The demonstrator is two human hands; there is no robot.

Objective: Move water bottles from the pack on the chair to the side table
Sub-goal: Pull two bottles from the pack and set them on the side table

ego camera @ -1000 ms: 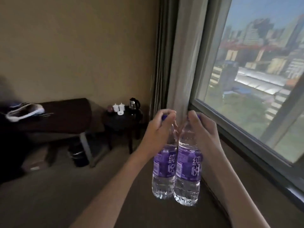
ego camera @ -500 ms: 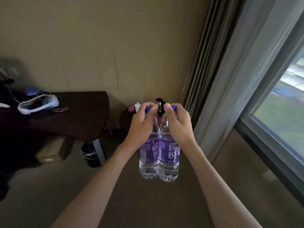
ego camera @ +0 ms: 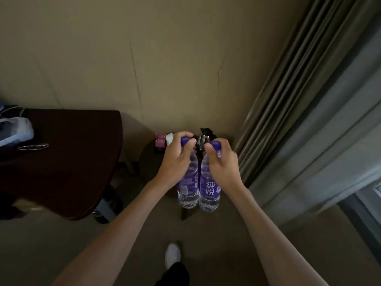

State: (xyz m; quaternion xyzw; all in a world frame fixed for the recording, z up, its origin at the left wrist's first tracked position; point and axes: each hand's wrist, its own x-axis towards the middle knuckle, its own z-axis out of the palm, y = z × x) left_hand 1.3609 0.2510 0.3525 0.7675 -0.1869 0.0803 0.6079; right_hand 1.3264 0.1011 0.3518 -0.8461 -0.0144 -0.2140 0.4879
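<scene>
Head view: hands, left (ego camera: 175,162) and right (ego camera: 223,164), each grip bottle; round side table (ego camera: 147,159) below, beige wall, curtain (ego camera: 299,104) right.

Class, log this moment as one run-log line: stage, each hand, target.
stage: carrying | left hand: holds left bottle | right hand: holds right bottle | target: side table ahead, bottles not yet set down
</scene>
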